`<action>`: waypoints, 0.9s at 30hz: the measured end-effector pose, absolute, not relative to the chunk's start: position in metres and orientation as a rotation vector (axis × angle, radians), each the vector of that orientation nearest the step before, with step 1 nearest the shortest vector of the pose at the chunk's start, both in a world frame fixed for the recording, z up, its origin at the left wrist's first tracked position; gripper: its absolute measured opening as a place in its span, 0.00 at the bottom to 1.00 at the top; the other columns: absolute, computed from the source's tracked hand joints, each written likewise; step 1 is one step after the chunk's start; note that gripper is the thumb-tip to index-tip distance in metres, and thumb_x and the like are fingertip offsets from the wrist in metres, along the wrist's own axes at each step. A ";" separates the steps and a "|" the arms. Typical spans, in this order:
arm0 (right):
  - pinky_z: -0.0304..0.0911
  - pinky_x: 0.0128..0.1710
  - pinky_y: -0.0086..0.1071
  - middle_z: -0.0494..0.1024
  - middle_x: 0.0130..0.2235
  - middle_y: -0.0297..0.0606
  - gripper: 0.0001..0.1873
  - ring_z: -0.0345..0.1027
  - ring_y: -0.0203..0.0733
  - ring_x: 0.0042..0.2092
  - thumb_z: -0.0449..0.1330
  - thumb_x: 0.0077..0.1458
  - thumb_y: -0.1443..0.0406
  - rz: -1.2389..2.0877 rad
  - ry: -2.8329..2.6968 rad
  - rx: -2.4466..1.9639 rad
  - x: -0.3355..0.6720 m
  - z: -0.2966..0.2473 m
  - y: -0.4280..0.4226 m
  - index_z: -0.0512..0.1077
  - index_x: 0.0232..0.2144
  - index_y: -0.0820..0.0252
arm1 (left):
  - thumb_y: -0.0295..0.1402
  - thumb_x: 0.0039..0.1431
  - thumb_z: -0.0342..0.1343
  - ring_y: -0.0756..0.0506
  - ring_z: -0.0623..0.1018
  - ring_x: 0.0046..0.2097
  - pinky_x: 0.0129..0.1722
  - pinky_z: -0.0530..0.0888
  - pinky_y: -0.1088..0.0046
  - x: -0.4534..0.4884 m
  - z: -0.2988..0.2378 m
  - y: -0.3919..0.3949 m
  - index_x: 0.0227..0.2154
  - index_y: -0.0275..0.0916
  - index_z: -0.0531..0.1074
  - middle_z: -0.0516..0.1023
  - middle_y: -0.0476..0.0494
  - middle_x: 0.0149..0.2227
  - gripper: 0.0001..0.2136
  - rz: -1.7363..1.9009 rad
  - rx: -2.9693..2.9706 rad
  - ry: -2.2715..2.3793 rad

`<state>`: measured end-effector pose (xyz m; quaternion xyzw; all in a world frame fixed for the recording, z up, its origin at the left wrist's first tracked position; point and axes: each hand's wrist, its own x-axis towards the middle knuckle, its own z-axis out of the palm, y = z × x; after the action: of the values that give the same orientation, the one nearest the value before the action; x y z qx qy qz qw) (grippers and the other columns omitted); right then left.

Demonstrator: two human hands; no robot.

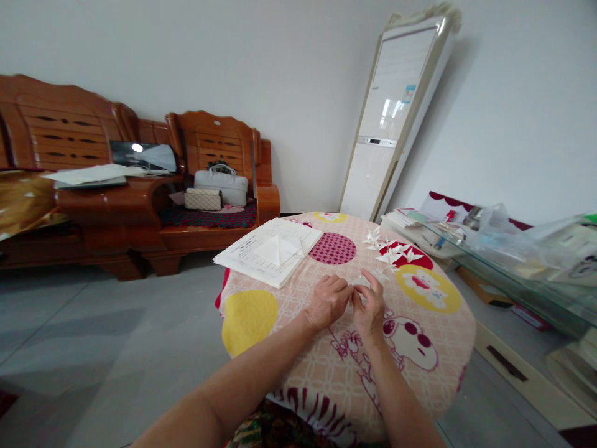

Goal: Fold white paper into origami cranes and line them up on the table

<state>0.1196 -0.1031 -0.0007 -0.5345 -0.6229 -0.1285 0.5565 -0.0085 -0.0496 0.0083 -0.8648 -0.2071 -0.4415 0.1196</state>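
My left hand and my right hand meet over the middle of the round table, fingertips pinched together. Between them is a small folded white paper, mostly hidden by the fingers; its exact shape I cannot make out. The left fingers are curled in, while the right index finger is raised and its thumb presses toward the left hand. Beyond the right hand lie several white paper cranes in a loose group. To the left of the hands sits a stack of printed paper sheets, with a folded white paper square on top.
A patterned cloth covers the table. At the right, a glass-topped stand holds a plastic bag and papers. A tall air conditioner stands in the corner. Wooden chairs with bags line the left wall.
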 end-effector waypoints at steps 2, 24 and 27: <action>0.62 0.53 0.50 0.70 0.54 0.52 0.09 0.63 0.51 0.56 0.54 0.59 0.67 -0.302 -1.447 -1.276 0.121 -0.001 -0.103 0.72 0.30 0.60 | 0.31 0.64 0.49 0.46 0.68 0.33 0.33 0.60 0.67 -0.007 0.007 -0.051 0.31 0.38 0.73 0.71 0.45 0.27 0.09 -1.262 -2.546 -0.595; 0.61 0.54 0.47 0.67 0.59 0.47 0.14 0.62 0.50 0.57 0.52 0.61 0.60 -0.195 -1.398 -1.280 0.134 0.000 -0.102 0.77 0.35 0.58 | 0.38 0.60 0.50 0.47 0.75 0.34 0.33 0.69 0.73 -0.012 0.017 -0.033 0.33 0.35 0.77 0.78 0.43 0.32 0.13 -2.007 -2.864 -1.452; 0.61 0.55 0.46 0.67 0.59 0.46 0.14 0.63 0.49 0.57 0.54 0.61 0.59 -0.065 -1.365 -1.282 0.136 -0.002 -0.102 0.77 0.36 0.58 | 0.45 0.60 0.48 0.49 0.73 0.27 0.27 0.67 0.75 -0.014 0.011 -0.027 0.27 0.34 0.76 0.75 0.45 0.24 0.20 -1.944 -3.129 -1.755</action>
<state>0.1355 -0.1022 -0.0021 -0.5513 -0.5868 -0.0279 0.5924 -0.0140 -0.0270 0.0114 -0.6837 -0.3835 -0.4248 -0.4527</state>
